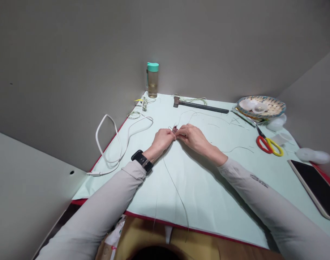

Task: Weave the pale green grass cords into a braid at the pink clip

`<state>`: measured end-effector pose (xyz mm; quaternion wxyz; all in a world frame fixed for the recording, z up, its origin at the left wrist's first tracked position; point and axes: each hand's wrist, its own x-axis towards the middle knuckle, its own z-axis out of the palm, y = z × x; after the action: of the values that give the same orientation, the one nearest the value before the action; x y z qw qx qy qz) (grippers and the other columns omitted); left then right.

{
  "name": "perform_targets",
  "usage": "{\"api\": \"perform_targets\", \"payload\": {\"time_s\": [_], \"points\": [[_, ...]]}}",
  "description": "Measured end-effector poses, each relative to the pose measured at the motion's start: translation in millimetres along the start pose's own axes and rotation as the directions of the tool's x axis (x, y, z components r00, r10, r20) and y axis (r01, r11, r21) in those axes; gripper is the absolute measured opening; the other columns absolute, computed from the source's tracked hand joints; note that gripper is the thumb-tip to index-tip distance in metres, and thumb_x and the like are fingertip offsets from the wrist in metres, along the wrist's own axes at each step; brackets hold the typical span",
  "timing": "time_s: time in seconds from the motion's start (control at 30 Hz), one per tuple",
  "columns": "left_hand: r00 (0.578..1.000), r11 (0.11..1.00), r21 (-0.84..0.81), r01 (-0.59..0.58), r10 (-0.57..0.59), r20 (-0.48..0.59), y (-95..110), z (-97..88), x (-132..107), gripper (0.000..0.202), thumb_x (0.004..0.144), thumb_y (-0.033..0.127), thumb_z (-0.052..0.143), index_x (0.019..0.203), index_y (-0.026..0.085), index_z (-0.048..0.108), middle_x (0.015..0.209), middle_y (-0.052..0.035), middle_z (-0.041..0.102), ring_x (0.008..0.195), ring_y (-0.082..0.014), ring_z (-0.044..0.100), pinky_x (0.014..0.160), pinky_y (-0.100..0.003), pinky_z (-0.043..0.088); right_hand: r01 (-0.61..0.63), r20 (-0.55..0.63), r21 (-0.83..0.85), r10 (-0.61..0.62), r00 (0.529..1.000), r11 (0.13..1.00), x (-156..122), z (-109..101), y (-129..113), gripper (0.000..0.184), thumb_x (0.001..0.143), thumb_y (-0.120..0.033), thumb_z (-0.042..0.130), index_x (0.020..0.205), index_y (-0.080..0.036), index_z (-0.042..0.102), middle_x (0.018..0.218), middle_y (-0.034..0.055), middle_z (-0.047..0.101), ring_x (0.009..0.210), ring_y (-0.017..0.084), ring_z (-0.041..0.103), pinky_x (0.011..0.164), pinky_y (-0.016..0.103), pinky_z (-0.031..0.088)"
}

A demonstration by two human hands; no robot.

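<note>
My left hand (164,139) and my right hand (193,136) meet over the middle of the table, fingertips pinched close together. Between them is a small dark red piece (175,129) with thin strands sticking out; its kind is too small to make out. Both hands are closed on it or on its strands, and the fingers partly hide it. One thin strand (173,180) runs from below my left hand down over the table's front edge. Another thin strand (197,112) curves away behind the right hand.
A hammer-like tool (204,106) lies at the back, near a bottle (153,81). On the right are a woven basket (278,104), scissors (265,139), clear plastic cups (277,122) and a phone (315,187). A white cable (118,159) loops at left. Grey partitions enclose the table.
</note>
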<state>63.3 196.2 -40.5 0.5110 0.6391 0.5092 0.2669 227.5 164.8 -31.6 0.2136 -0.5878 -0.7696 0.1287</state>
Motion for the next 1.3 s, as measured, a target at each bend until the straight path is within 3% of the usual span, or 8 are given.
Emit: {"api": "perform_targets", "payload": {"time_s": [0.13,0.37,0.67,0.97,1.1,1.3], "points": [[1.000,1.000,-0.013,0.024,-0.023,0.007,-1,0.1,1,0.030,0.097,0.041,0.070,0.085,0.014,0.067,0.079,-0.0005,0.067,0.068,-0.0137,0.062,0.068,-0.030,0.055,-0.026,-0.122,0.039,0.030,0.992,0.999,2,5,2,0.015,0.089,-0.014,0.070,0.085,-0.021,0.083,0.093,0.0100,0.062,0.094,0.023,0.050,0.082,0.034,0.038],[0.996,0.995,-0.055,0.081,-0.079,0.038,3,-0.5,-2,0.029,0.099,0.039,0.069,0.085,0.013,0.065,0.073,0.0021,0.061,0.057,-0.0096,0.053,0.055,-0.024,0.048,-0.033,-0.201,0.217,0.078,0.976,0.976,-1,13,5,0.015,0.084,-0.011,0.070,0.087,-0.020,0.082,0.085,0.0031,0.056,0.077,0.014,0.052,0.075,0.029,0.042],[0.986,0.980,-0.119,0.157,-0.148,0.083,18,-2.3,-12,0.030,0.102,0.030,0.066,0.077,0.014,0.058,0.057,0.0095,0.042,0.042,-0.0046,0.031,0.040,-0.018,0.027,-0.016,-0.260,0.299,0.098,0.961,0.954,-3,14,4,0.017,0.079,-0.004,0.068,0.080,-0.018,0.079,0.085,0.0024,0.057,0.080,0.014,0.055,0.075,0.028,0.043],[0.986,0.970,-0.185,0.159,-0.145,0.087,22,-1.1,-13,0.029,0.100,0.018,0.066,0.073,0.014,0.055,0.054,0.0111,0.037,0.040,-0.0037,0.028,0.037,-0.017,0.021,-0.019,-0.266,0.304,0.104,0.958,0.952,-13,10,1,0.015,0.085,-0.008,0.068,0.083,-0.018,0.079,0.088,0.0034,0.058,0.084,0.015,0.056,0.079,0.029,0.043],[0.988,0.969,-0.202,0.144,-0.129,0.086,21,-1.0,-13,0.031,0.099,0.014,0.066,0.071,0.014,0.054,0.052,0.0117,0.036,0.039,-0.0039,0.027,0.037,-0.017,0.020,-0.063,-0.230,0.313,0.140,0.963,0.948,-21,8,2,0.011,0.087,-0.013,0.065,0.085,-0.016,0.076,0.092,0.0050,0.059,0.086,0.016,0.055,0.081,0.030,0.042],[0.986,0.972,-0.176,0.156,-0.143,0.087,20,0.1,-12,0.027,0.097,0.009,0.065,0.072,0.014,0.055,0.050,0.0123,0.034,0.038,-0.0044,0.026,0.038,-0.018,0.019,-0.156,0.005,0.359,0.165,0.986,0.920,-50,-6,10,0.012,0.082,-0.025,0.066,0.080,-0.016,0.072,0.090,0.0056,0.062,0.080,0.015,0.055,0.075,0.030,0.042]]}}
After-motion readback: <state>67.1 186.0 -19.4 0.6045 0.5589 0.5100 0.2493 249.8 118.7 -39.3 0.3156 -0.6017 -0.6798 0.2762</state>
